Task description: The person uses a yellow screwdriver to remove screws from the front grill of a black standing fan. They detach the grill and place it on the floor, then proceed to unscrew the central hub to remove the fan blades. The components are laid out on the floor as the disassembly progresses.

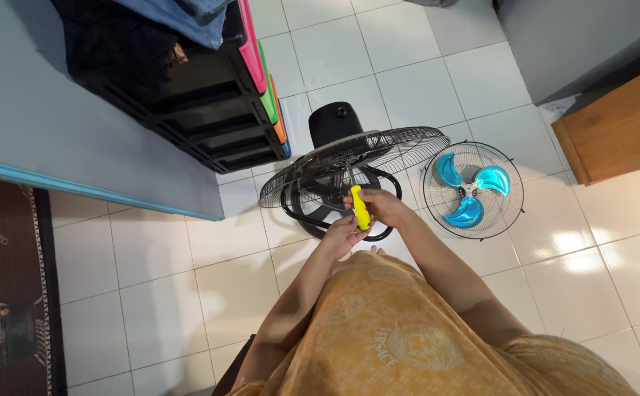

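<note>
A black floor fan (335, 125) stands on the tiled floor with its rear wire grille (357, 158) tilted up toward me. My right hand (382, 207) grips a yellow-handled screwdriver (360, 209) whose metal shaft points into the grille's middle. My left hand (340, 235) touches the lower end of the yellow handle from below. To the right, the detached front grille (437, 202) lies flat on the floor with the blue three-blade propeller (472, 191) resting inside it.
A black drawer unit (188, 88) with coloured fronts stands behind the fan, against a grey panel (78, 139) with a blue edge. A wooden cabinet (620, 125) is at the right. A dark patterned rug (5, 293) lies at the left.
</note>
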